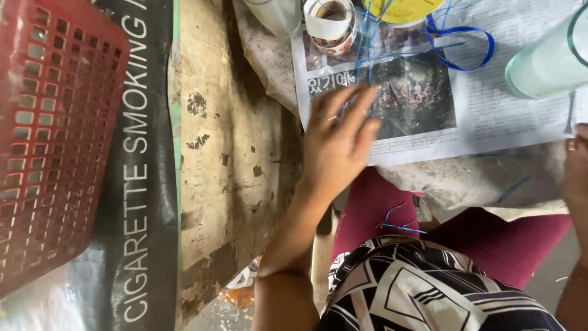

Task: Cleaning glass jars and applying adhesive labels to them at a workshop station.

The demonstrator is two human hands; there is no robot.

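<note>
My left hand (338,142) reaches forward over the near edge of a sheet of newspaper (490,104), fingers spread and blurred, with nothing held. Its fingertips are close to thin blue strips (367,43) that lie on the paper. My right hand (576,165) shows only partly at the right edge, resting at the paper's corner, a ring on one finger. Whether it grips anything is hidden. A few blue strip scraps (398,225) lie on my magenta trousers.
A red plastic basket (55,135) stands at the left on a dark printed banner (141,184). A worn wooden board (233,153) lies beside it. On the paper are a tape roll (331,24), a yellow lid (401,9), a blue strip loop (465,46) and a pale green cup (551,61).
</note>
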